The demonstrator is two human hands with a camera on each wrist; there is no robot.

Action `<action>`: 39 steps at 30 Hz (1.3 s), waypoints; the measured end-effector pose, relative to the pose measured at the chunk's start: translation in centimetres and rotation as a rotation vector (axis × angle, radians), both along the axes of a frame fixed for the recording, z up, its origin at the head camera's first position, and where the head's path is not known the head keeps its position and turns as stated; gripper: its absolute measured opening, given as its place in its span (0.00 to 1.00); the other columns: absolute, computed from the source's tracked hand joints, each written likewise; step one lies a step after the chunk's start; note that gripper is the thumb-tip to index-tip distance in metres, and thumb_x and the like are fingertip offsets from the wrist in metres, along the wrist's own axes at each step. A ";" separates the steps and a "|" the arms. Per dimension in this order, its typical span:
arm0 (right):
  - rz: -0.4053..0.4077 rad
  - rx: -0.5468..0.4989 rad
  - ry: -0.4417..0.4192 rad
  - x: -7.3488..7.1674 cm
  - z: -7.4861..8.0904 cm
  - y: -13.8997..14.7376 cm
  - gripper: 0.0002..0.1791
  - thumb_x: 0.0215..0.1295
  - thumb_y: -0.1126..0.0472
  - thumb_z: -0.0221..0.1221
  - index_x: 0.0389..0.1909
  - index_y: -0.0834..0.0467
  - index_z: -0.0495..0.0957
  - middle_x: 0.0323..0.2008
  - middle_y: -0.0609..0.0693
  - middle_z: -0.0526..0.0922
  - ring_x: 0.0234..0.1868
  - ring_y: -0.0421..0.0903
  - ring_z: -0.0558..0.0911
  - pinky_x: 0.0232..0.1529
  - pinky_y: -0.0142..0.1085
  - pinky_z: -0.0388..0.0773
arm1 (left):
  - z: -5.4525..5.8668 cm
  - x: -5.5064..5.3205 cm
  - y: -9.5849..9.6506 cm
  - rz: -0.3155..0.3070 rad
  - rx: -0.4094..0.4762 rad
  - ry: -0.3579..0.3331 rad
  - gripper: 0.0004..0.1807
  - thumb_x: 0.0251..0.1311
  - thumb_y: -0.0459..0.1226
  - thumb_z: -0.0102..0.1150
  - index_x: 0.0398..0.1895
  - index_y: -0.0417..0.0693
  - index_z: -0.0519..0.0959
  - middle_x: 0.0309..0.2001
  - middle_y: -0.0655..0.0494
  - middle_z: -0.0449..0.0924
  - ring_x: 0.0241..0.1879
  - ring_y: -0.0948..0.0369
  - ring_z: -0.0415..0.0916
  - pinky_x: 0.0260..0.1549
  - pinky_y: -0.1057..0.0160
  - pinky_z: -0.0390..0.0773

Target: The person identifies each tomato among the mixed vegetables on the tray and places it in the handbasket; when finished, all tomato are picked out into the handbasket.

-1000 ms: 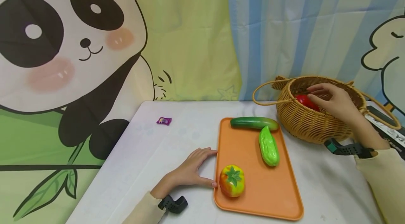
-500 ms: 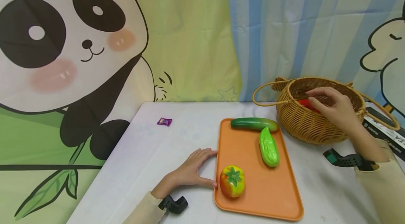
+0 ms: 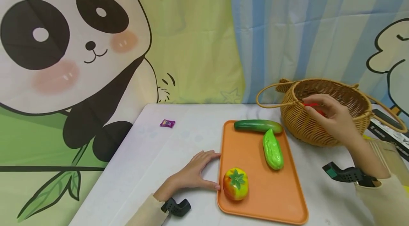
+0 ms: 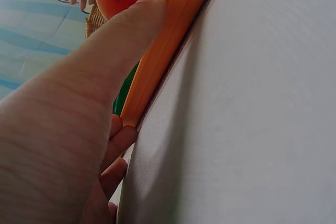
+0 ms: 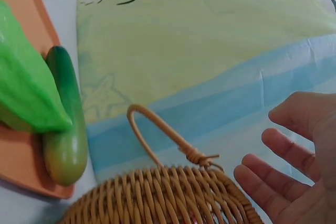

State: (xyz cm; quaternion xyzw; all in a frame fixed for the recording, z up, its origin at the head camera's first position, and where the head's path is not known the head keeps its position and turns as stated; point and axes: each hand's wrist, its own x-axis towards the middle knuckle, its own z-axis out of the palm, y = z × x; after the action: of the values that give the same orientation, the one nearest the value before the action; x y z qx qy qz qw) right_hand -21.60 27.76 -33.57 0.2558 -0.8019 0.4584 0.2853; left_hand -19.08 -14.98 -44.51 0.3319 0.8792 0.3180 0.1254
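Note:
My left hand (image 3: 196, 174) lies beside the orange tray (image 3: 265, 204), thumb and fingertips spread along its left edge; the left wrist view shows them touching the rim. Just inside that edge sits a red-and-yellow toy tomato (image 3: 235, 184) with a green leafy top. A toy cucumber (image 3: 257, 126) lies along the tray's far end, beside a bright green, pointed toy vegetable (image 3: 272, 149). My right hand (image 3: 335, 117) hovers over the front rim of the wicker basket (image 3: 306, 130), fingers apart and holding nothing. Behind it, a red thing (image 3: 320, 112) shows inside the basket, mostly hidden.
The basket's loop handles (image 3: 262, 96) stick out at both sides. A small purple wrapped candy (image 3: 167, 123) lies on the white table (image 3: 188, 137) at the far left. Right of the basket is a black-and-white box (image 3: 388, 135). Printed curtains (image 3: 198, 41) hang behind the table.
My right hand has shifted slightly left and toward the basket's front rim, and less of the red thing shows. The left hand and the tray stay put.

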 end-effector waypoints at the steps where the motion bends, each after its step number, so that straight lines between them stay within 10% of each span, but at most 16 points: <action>1: 0.017 0.002 0.016 0.1 -0.1 -0.2 0.19 0.57 0.84 0.57 0.49 0.68 0.79 0.47 0.44 0.79 0.47 0.33 0.79 0.45 0.16 0.75 | 0.0 0.0 0.1 0.000 -0.004 -0.003 0.52 0.45 0.58 0.73 0.74 0.59 0.59 0.74 0.60 0.58 0.75 0.58 0.46 0.75 0.49 0.40; 23: 0.400 0.278 0.066 2.1 -0.7 -5.8 0.28 0.53 0.80 0.64 0.56 0.59 0.76 0.53 0.52 0.77 0.48 0.35 0.76 0.44 0.24 0.75 | -0.2 -0.3 0.0 -0.006 0.000 0.019 0.53 0.44 0.58 0.73 0.73 0.58 0.60 0.73 0.60 0.59 0.75 0.59 0.47 0.75 0.50 0.40; 39: 0.485 0.325 -0.023 4.9 -1.2 -10.2 0.29 0.55 0.74 0.66 0.56 0.48 0.76 0.53 0.44 0.78 0.55 0.41 0.76 0.50 0.31 0.77 | -0.1 -0.3 -0.1 -0.015 0.020 0.008 0.52 0.45 0.58 0.73 0.73 0.55 0.60 0.73 0.57 0.59 0.75 0.55 0.47 0.74 0.47 0.40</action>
State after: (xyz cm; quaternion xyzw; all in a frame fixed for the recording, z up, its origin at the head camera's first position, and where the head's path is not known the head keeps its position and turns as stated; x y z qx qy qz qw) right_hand -16.68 17.54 -34.74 0.4770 -0.7835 0.3818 0.1133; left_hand -19.35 -15.04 -44.64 0.3409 0.8740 0.3244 0.1207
